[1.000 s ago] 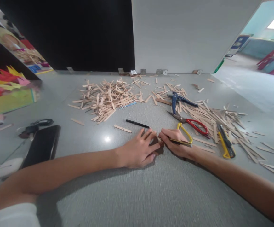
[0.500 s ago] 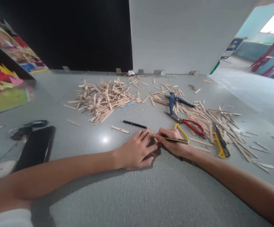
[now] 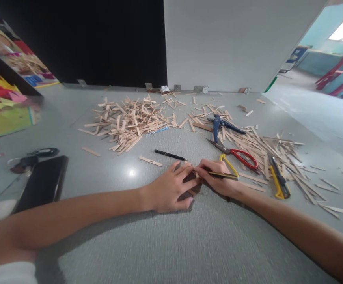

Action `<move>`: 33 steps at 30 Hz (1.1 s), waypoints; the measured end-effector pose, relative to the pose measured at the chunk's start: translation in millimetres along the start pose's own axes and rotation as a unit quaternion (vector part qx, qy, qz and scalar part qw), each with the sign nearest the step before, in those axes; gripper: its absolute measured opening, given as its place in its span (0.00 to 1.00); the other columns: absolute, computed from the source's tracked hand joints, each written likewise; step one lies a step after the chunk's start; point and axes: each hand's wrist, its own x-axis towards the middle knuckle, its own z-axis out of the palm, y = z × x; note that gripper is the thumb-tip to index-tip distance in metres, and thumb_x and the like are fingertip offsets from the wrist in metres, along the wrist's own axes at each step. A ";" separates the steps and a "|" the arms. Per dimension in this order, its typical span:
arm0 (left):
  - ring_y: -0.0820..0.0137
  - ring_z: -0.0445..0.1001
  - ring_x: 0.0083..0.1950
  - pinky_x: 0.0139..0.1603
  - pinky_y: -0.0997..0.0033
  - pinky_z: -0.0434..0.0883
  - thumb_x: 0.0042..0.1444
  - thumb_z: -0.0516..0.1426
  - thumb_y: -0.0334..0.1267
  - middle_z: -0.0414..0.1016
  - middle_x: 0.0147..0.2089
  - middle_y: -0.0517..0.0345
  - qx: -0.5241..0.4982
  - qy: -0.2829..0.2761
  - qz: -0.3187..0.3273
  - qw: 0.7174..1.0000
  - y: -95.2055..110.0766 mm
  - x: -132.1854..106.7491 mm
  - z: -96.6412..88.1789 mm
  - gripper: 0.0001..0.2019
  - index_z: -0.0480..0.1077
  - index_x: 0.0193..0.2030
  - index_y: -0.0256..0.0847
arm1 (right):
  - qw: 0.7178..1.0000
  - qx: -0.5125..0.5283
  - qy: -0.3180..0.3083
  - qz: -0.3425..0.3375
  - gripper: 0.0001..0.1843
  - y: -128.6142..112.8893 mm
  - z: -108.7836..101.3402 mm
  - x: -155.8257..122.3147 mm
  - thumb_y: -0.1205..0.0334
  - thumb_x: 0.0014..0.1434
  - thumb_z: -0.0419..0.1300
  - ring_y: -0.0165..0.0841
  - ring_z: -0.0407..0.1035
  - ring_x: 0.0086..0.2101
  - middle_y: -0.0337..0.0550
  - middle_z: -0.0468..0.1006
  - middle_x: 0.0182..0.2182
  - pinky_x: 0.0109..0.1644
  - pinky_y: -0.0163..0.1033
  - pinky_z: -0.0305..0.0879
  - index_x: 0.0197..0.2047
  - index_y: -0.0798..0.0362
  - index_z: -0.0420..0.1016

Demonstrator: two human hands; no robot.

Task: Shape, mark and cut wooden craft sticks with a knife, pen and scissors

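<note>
My left hand (image 3: 173, 188) lies on the grey table, fingers spread, its fingertips close to my right hand. Small wooden pieces (image 3: 191, 192) show under and between those fingers; how many is hidden. In my right hand (image 3: 214, 177) a dark pencil with yellowish edges (image 3: 223, 175) is pinched, its tip down near the left fingertips. Just behind the right hand lies a yellow handle (image 3: 230, 165), partly covered. A black pen (image 3: 169, 155) and a single craft stick (image 3: 150, 161) rest beyond my left hand.
Piles of craft sticks (image 3: 130, 122) spread across the back and right. Among them lie red-handled scissors (image 3: 244, 157), a blue-handled cutting tool (image 3: 217, 127) and a yellow utility knife (image 3: 278, 179). A phone (image 3: 43, 183) and keys (image 3: 26, 162) sit left. An upright black-and-white panel (image 3: 219, 43) stands behind.
The left hand's fingers have shifted slightly beside the right hand. My right hand keeps the pencil at nearly the same spot. The view has moved a little.
</note>
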 end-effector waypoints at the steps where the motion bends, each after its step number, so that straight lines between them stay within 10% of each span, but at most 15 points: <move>1: 0.42 0.63 0.74 0.75 0.34 0.60 0.70 0.56 0.50 0.68 0.71 0.34 -0.003 0.003 0.001 1.000 -0.7 0.3 0.1 0.29 0.67 0.73 0.39 | 1.000 0.000 0.002 -0.003 0.23 -0.1 0.1 0.1 0.48 0.77 0.54 0.28 0.65 0.23 0.36 0.74 0.23 0.29 0.34 0.59 0.31 0.50 0.71; 33: 0.39 0.63 0.74 0.73 0.32 0.63 0.70 0.57 0.52 0.67 0.71 0.30 0.025 0.030 0.029 0.999 -4.0 -2.7 4.7 0.31 0.67 0.74 0.37 | 1.000 0.011 -0.009 0.010 0.23 -4.3 0.0 2.1 0.48 0.76 0.53 0.27 0.63 0.22 0.34 0.72 0.22 0.29 0.33 0.59 0.29 0.49 0.67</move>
